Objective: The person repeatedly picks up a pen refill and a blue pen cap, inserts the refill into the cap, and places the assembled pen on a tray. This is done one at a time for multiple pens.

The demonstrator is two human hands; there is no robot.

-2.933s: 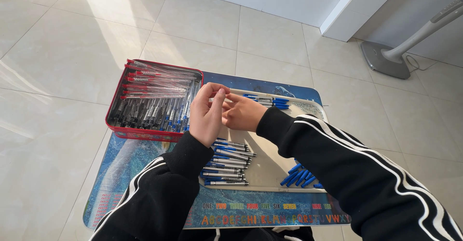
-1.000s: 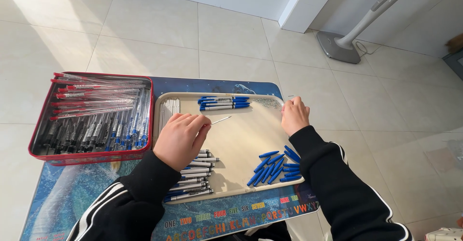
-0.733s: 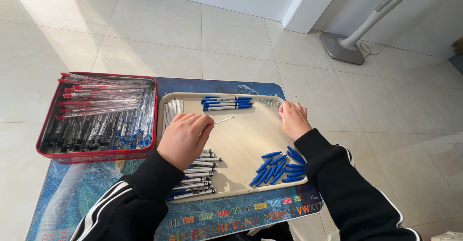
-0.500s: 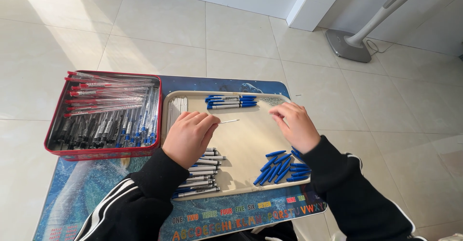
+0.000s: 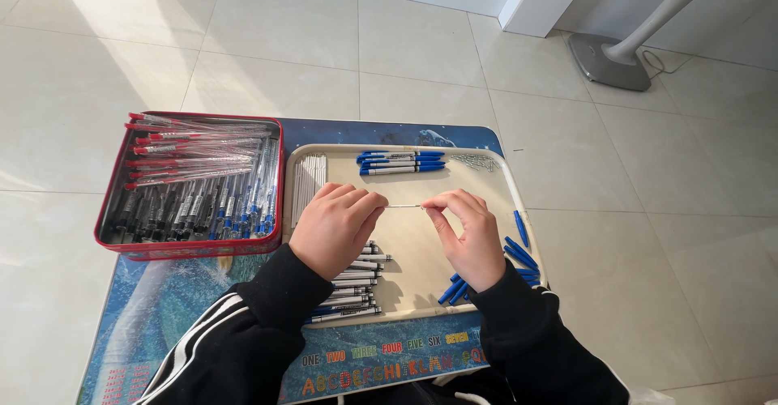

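Because it is so thin, the pen refill (image 5: 403,206) is pinched at both ends rather than gripped, held level above the middle of the beige tray (image 5: 486,180). The left hand (image 5: 334,228) curls closed with its fingertips nipping one end; the right hand (image 5: 468,239) meets it from the other side, thumb and forefinger closed on the tip, the other fingers folded under. Held between the two hands like that, the slender rod stays straight and easy to see.

Everything around it looks sorted by kind, which would explain the spacing. Just below the left wrist lies a row of silvery pen barrels (image 5: 350,287), stacked side by side. Under and beside the right hand sits a loose scatter of blue caps (image 5: 515,253). Along the tray's far edge rest a few finished blue pens (image 5: 401,161), parallel, and in the far right corner a little heap of what seem to be springs (image 5: 476,161), too small to be sure. A bundle of white refills (image 5: 308,182) stands against the left wall, within reach of the left hand.

Beside the tray, touching it, a red tin (image 5: 190,248) holds many more pens, some in clear sleeves. Both sit on a low table with a colourful alphabet top (image 5: 373,363), on pale floor tiles.
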